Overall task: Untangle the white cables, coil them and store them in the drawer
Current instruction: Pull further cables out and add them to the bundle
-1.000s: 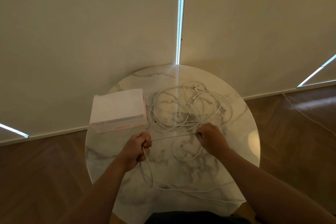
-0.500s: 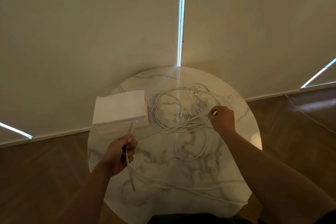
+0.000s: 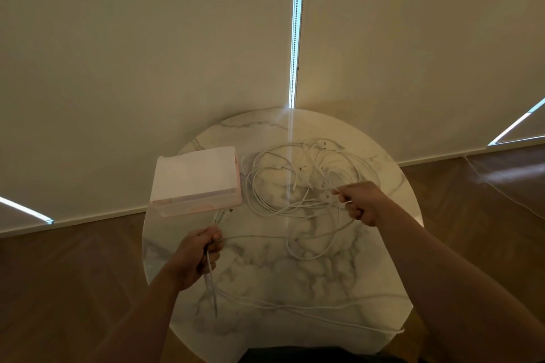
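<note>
A tangle of white cables (image 3: 298,183) lies on the far half of a round marble table (image 3: 295,283). My left hand (image 3: 196,256) grips a doubled cable near its plug ends, which stick up toward the drawer box; the cable hangs below my fist and trails right along the table's near edge. My right hand (image 3: 361,203) grips a strand at the right side of the tangle. A white and pink drawer box (image 3: 196,181) stands at the table's left rear, its drawer closed.
Beige roller blinds hang right behind the table, with a bright gap (image 3: 296,29) between them. Wooden floor surrounds the table. A thin cable (image 3: 507,197) runs along the floor at the right.
My left hand has drawn down and left, then turned so the cable ends point up. My right hand left the taut strand and moved right and farther away to grip the tangle's right side.
</note>
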Motion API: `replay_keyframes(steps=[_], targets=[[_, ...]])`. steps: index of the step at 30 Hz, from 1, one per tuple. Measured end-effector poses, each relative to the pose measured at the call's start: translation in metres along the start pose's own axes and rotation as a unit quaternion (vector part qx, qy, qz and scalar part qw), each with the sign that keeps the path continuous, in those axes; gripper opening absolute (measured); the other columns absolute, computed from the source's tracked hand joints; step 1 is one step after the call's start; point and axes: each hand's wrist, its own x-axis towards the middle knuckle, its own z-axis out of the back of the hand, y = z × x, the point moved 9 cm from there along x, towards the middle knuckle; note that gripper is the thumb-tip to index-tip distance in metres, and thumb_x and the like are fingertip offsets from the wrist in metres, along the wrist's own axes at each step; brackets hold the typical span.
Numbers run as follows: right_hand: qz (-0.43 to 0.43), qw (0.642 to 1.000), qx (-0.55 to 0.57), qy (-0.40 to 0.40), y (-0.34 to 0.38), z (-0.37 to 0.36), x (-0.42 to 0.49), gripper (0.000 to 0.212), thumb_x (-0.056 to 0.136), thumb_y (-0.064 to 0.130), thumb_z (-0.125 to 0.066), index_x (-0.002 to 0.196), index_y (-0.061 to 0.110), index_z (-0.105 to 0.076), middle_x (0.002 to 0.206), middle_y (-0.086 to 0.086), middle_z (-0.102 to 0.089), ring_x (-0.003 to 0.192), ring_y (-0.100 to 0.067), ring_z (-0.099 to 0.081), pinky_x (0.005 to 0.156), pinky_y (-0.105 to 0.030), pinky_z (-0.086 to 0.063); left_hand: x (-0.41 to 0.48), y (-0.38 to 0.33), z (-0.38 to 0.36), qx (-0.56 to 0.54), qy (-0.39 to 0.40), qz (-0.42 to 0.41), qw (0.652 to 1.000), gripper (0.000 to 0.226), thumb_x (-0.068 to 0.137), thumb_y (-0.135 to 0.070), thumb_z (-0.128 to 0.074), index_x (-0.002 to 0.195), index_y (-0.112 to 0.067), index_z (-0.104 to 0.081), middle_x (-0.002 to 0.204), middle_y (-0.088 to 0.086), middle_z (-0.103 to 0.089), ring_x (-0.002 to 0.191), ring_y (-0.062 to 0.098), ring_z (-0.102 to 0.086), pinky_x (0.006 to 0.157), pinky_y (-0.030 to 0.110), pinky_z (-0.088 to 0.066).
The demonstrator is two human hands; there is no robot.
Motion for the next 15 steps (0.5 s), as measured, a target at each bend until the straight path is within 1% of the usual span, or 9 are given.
replay_keyframes(steps=[1, 2, 3, 5, 6, 8, 10, 13, 15], targets=[[0.034, 0.998, -0.024, 0.042, 0.010, -0.014, -0.006, 0.021, 0.100, 0.013, -0.052, 0.099, -0.002, -0.066, 0.065, -0.004, -0.047, 0.038, -0.007, -0.027, 0.034, -0.018, -0.021, 0.000, 0.001, -0.002, 0.006, 0.001, 0.000, 1.000, 0.036, 0.105, -0.027, -0.032, 0.073, -0.015, -0.042, 0.060, -0.001, -0.029, 0.040, 0.008, -0.017, 0.041, 0.022, -0.008], [0.069, 0.994, -0.013, 0.089, 0.023, -0.028, -0.013, 0.020, 0.100, 0.011, -0.051, 0.100, -0.001, -0.067, 0.065, -0.004, -0.049, 0.043, -0.008, -0.031, 0.037, -0.019, -0.024, 0.000, 0.002, -0.005, 0.007, 0.002, -0.001, 1.000, 0.036, 0.105, -0.027, -0.032, 0.073, -0.015, -0.042, 0.060, -0.001, -0.030, 0.039, 0.008, -0.017, 0.041, 0.022, -0.007], [0.106, 0.986, 0.018, 0.130, 0.040, -0.038, -0.021, 0.018, 0.100, 0.008, -0.050, 0.100, 0.000, -0.066, 0.068, -0.005, -0.052, 0.048, -0.009, -0.036, 0.041, -0.019, -0.030, 0.000, 0.003, -0.007, 0.006, 0.004, -0.001, 1.000, 0.035, 0.105, -0.027, -0.033, 0.073, -0.015, -0.042, 0.060, -0.001, -0.030, 0.039, 0.008, -0.017, 0.042, 0.022, -0.007], [0.167, 0.966, 0.089, 0.174, 0.071, -0.044, -0.032, 0.018, 0.099, 0.001, -0.046, 0.099, 0.002, -0.064, 0.075, -0.004, -0.060, 0.054, -0.010, -0.044, 0.047, -0.019, -0.037, 0.000, 0.002, -0.010, -0.001, 0.009, -0.003, 1.000, 0.035, 0.105, -0.027, -0.033, 0.073, -0.015, -0.043, 0.060, -0.001, -0.030, 0.040, 0.008, -0.017, 0.042, 0.024, -0.007], [0.182, 0.960, 0.112, 0.180, 0.080, -0.043, -0.035, 0.018, 0.098, 0.000, -0.045, 0.100, 0.001, -0.064, 0.076, -0.004, -0.060, 0.054, -0.010, -0.044, 0.048, -0.020, -0.037, 0.000, 0.001, -0.011, -0.005, 0.011, -0.005, 1.000, 0.036, 0.105, -0.027, -0.033, 0.073, -0.015, -0.043, 0.061, 0.000, -0.030, 0.041, 0.009, -0.016, 0.043, 0.024, -0.007], [0.186, 0.964, 0.110, 0.154, 0.082, -0.035, -0.031, 0.019, 0.098, -0.002, -0.045, 0.100, -0.001, -0.064, 0.074, -0.006, -0.058, 0.052, -0.011, -0.042, 0.047, -0.021, -0.033, -0.001, -0.001, -0.010, -0.015, 0.014, -0.008, 1.000, 0.036, 0.105, -0.028, -0.033, 0.073, -0.015, -0.044, 0.062, 0.000, -0.029, 0.042, 0.009, -0.016, 0.042, 0.025, -0.007], [0.175, 0.973, 0.096, 0.119, 0.068, -0.022, -0.023, 0.018, 0.098, -0.001, -0.046, 0.098, -0.001, -0.064, 0.077, -0.008, -0.056, 0.055, -0.013, -0.044, 0.048, -0.021, -0.036, 0.000, -0.003, -0.009, -0.025, 0.014, -0.012, 1.000, 0.036, 0.104, -0.029, -0.034, 0.073, -0.015, -0.044, 0.062, 0.001, -0.029, 0.042, 0.010, -0.015, 0.042, 0.025, -0.007], [0.164, 0.963, 0.175, 0.119, 0.043, -0.005, -0.018, 0.015, 0.098, 0.003, -0.049, 0.096, 0.005, -0.063, 0.082, -0.007, -0.059, 0.069, -0.017, -0.057, 0.065, -0.027, -0.049, 0.001, -0.001, -0.009, -0.031, 0.014, -0.008, 0.999, 0.036, 0.105, -0.028, -0.033, 0.073, -0.015, -0.043, 0.062, 0.001, -0.029, 0.042, 0.009, -0.014, 0.043, 0.026, -0.006], [0.166, 0.956, 0.220, 0.095, 0.026, 0.015, -0.018, 0.014, 0.098, 0.004, -0.049, 0.094, 0.008, -0.062, 0.083, -0.006, -0.063, 0.076, -0.019, -0.063, 0.077, -0.032, -0.053, 0.002, 0.001, -0.010, -0.034, 0.016, -0.003, 0.999, 0.036, 0.105, -0.028, -0.033, 0.073, -0.015, -0.043, 0.061, 0.001, -0.029, 0.040, 0.009, -0.015, 0.043, 0.025, -0.006]])
